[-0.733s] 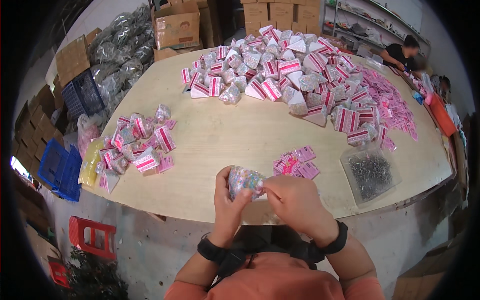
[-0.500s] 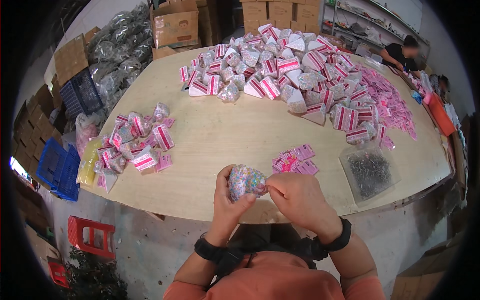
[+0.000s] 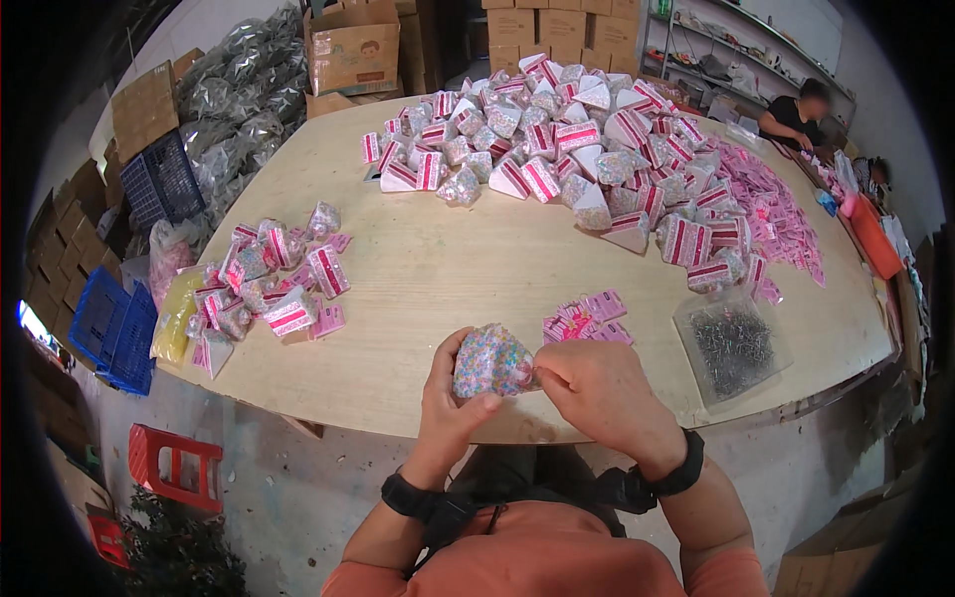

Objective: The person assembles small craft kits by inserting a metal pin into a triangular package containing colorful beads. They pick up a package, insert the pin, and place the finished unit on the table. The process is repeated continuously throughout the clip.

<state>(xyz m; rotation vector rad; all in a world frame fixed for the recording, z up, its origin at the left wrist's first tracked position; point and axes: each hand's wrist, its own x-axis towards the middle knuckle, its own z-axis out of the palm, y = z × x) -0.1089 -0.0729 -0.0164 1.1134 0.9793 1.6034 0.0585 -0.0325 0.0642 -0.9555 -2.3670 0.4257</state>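
Note:
My left hand (image 3: pixel 453 398) is wrapped round a glittery, pastel-speckled cake-slice ornament (image 3: pixel 489 360), its fingers behind and thumb along the near side. At the ornament's right end, my right hand (image 3: pixel 597 390) is closed in a pinch. What sits between those fingertips is too small to make out; a bit of pink shows beside them. Just beyond the right hand lies a small stack of pink cards (image 3: pixel 589 318). To its right, a shallow clear tray (image 3: pixel 708 381) holds many thin dark metal pins or wires.
A large heap of white-and-pink cake-slice ornaments (image 3: pixel 557 139) covers the table's far side. Pink cards (image 3: pixel 771 204) spread to its right. A smaller group of ornaments with cards (image 3: pixel 274 274) lies at left, near a yellow bag (image 3: pixel 177 320). A co-worker (image 3: pixel 796 114) sits at far right.
The ornament has turned slightly in my left hand, showing more of its speckled face. My right hand has shifted a little to the right, still pinching.

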